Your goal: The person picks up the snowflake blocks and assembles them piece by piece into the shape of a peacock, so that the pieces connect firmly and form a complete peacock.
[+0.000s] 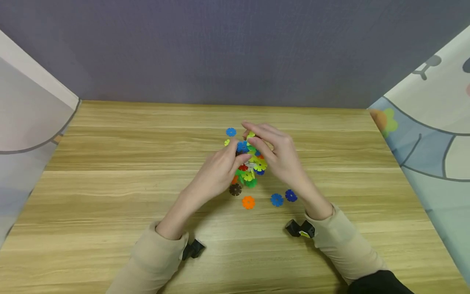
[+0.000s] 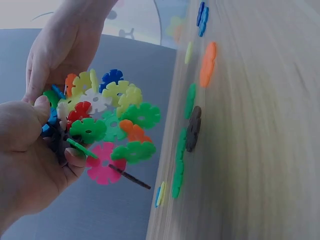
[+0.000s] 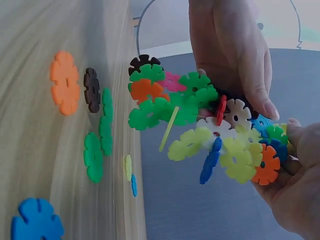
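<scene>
A cluster of interlocked flower-shaped plastic discs (image 1: 260,164) in many colours is held up between both hands over the table. My left hand (image 1: 218,169) grips it from the left, thumb and fingers curled about the dark and blue discs at its edge. Opposite, my right hand (image 1: 280,153) pinches a yellow disc (image 1: 251,135) between thumb and forefinger at the far end of the cluster. From the left wrist view, green, pink, red and white discs (image 2: 95,101) spread out past the fingers. Yellow and orange discs (image 3: 266,165) sit close to the right fingers in the right wrist view.
Loose discs lie on the wooden table (image 1: 128,183): an orange disc (image 1: 248,202), a brown disc (image 1: 235,189), two blue ones (image 1: 277,200) at the right, and a light blue disc (image 1: 231,132) beyond the hands. Green discs (image 3: 93,157) lie below the cluster. A grey panel (image 1: 227,53) stands behind.
</scene>
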Tool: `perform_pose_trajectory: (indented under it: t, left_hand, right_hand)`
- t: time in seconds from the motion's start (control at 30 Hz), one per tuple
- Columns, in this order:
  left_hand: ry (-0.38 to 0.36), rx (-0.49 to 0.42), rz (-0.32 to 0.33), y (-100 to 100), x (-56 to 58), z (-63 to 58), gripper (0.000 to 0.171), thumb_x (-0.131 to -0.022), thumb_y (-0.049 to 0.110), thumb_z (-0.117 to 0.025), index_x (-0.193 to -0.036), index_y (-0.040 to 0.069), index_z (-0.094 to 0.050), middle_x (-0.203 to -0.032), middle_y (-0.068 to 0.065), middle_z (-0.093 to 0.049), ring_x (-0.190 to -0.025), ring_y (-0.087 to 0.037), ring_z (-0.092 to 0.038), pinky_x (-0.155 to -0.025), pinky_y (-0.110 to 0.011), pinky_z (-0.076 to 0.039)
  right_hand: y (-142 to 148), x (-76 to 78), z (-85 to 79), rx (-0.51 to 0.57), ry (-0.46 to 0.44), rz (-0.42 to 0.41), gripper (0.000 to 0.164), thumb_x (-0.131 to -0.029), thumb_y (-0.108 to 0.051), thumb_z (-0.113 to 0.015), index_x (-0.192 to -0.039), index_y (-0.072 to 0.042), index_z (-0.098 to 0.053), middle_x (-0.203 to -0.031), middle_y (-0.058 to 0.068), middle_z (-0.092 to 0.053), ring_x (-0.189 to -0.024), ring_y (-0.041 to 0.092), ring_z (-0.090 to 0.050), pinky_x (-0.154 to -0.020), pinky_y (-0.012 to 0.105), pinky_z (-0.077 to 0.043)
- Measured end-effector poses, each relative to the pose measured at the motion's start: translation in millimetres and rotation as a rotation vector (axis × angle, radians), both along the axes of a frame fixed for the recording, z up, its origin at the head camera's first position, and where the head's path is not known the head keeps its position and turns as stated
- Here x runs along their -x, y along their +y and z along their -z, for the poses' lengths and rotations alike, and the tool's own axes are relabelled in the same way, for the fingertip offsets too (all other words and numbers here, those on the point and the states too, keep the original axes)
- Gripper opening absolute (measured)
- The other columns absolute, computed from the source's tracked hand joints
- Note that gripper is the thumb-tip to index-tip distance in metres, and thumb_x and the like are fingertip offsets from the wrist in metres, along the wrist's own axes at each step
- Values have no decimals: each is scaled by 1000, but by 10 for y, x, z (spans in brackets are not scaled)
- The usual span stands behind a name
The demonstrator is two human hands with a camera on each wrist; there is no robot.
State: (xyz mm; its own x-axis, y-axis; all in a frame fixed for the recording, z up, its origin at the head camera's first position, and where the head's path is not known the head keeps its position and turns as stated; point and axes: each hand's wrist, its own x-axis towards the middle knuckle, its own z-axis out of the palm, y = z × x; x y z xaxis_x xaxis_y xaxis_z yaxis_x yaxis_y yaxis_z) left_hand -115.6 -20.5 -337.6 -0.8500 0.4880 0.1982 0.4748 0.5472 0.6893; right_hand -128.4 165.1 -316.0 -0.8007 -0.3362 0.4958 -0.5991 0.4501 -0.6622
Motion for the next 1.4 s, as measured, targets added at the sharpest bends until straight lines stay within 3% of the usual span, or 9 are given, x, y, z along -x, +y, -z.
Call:
perform_pose_trajectory:
  t: [0.3,0.43,0.73,1.0,1.2,1.23,1.3,1.4]
  left_hand:
    - [-173,-66,34,-44,-10,-17,27,-110,39,-46,-120,14,-44,-87,-3,-50,-76,-19,-50,-68,-31,-44]
    - [-245,-113,81,-78,-7,-14,28,-109,37,-51,-124,16,-42,-89,-3,-52,-77,-18,-52,-69,-31,-46]
    - [-259,-124,90,-51,2,37,26,-107,34,-55,-119,14,-43,-84,-2,-49,-74,-17,-49,-67,-29,-43]
    - [-272,-165,92,-40,0,46,23,-106,32,-55,-117,14,-46,-90,-2,-54,-81,-18,-51,-70,-30,-45]
    - [-316,-184,67,-41,-3,25,24,-106,33,-57,-115,13,-47,-88,-2,-53,-80,-19,-51,-70,-32,-44]
    - [-331,-201,69,-45,3,25,25,-106,33,-57,-116,13,-46,-89,-3,-53,-81,-19,-51,-70,-32,-45]
    - [-365,-251,67,-54,28,32,26,-106,33,-57,-122,14,-47,-95,-2,-59,-86,-18,-56,-75,-31,-49]
    - [-419,-363,63,-79,80,50,32,-107,31,-56,-133,15,-46,-111,-5,-67,-99,-18,-64,-87,-33,-56]
  right_hand:
    - [6,-11,-12,15,-33,26,35,-102,-9,-62,-137,-7,-66,-112,13,-74,-95,14,-63,-81,18,-49]
    - [15,-11,-14,13,-39,36,35,-103,-9,-61,-137,-7,-66,-112,13,-74,-98,14,-64,-86,17,-49]
    - [16,11,1,-4,-64,23,33,-104,-11,-59,-136,-9,-67,-112,9,-74,-97,14,-65,-83,18,-52]
    - [26,10,-19,-34,-109,16,31,-107,-17,-56,-136,-15,-68,-118,5,-74,-94,14,-62,-80,24,-50]
    - [15,22,-4,-19,-119,19,32,-107,-18,-55,-137,-15,-67,-115,4,-74,-96,11,-63,-80,23,-50]
    - [15,24,-3,-14,-126,19,34,-107,-18,-55,-139,-16,-65,-116,4,-74,-99,10,-63,-80,23,-51]
    - [24,26,-5,-6,-145,24,37,-108,-19,-53,-144,-18,-61,-106,6,-73,-85,10,-59,-72,22,-46]
    - [65,51,-11,36,-203,29,41,-110,-21,-48,-151,-20,-53,-115,9,-74,-92,11,-63,-76,20,-49]
